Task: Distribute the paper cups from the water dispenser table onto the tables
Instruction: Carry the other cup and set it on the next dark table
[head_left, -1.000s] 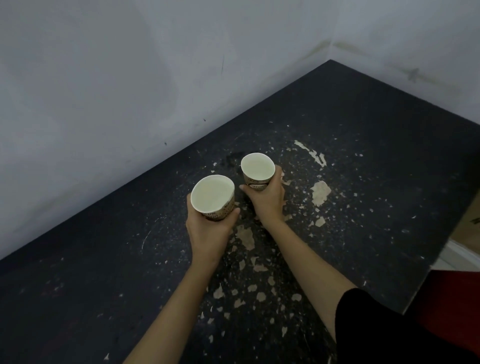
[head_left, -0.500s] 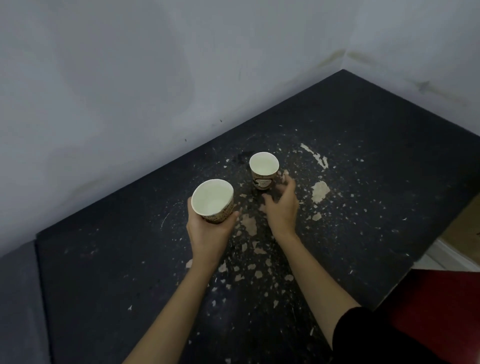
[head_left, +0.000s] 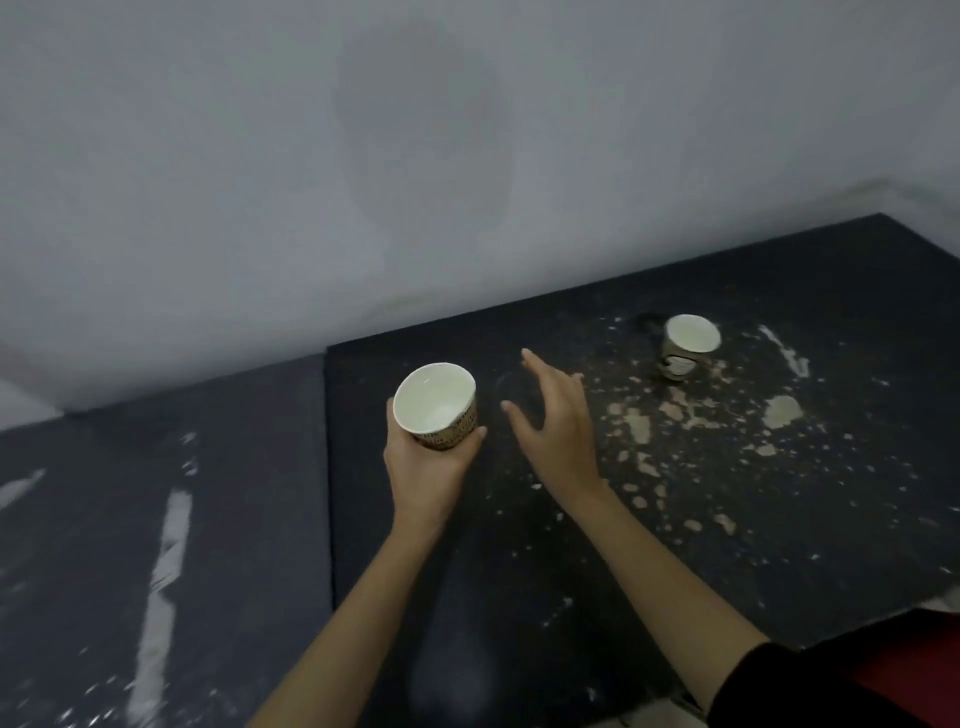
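— On the black table (head_left: 597, 571), where are the cups?
— One paper cup (head_left: 688, 347) stands upright near the wall. The left hand (head_left: 426, 467) wraps fingers around the second cup (head_left: 436, 405); the right hand (head_left: 558, 431) hovers, fingers spread, empty.

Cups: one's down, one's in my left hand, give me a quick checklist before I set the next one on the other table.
1. Placed cup upright on the right table: ok.
2. Right hand clear of it, open and empty: ok.
3. Left hand gripping the second cup: ok, though the cup tilts toward the camera.
4. Second cup empty, so nothing to spill: ok.
5. Bare space on the left table: ok.
6. Left table dry: cannot tell, pale streaks show.
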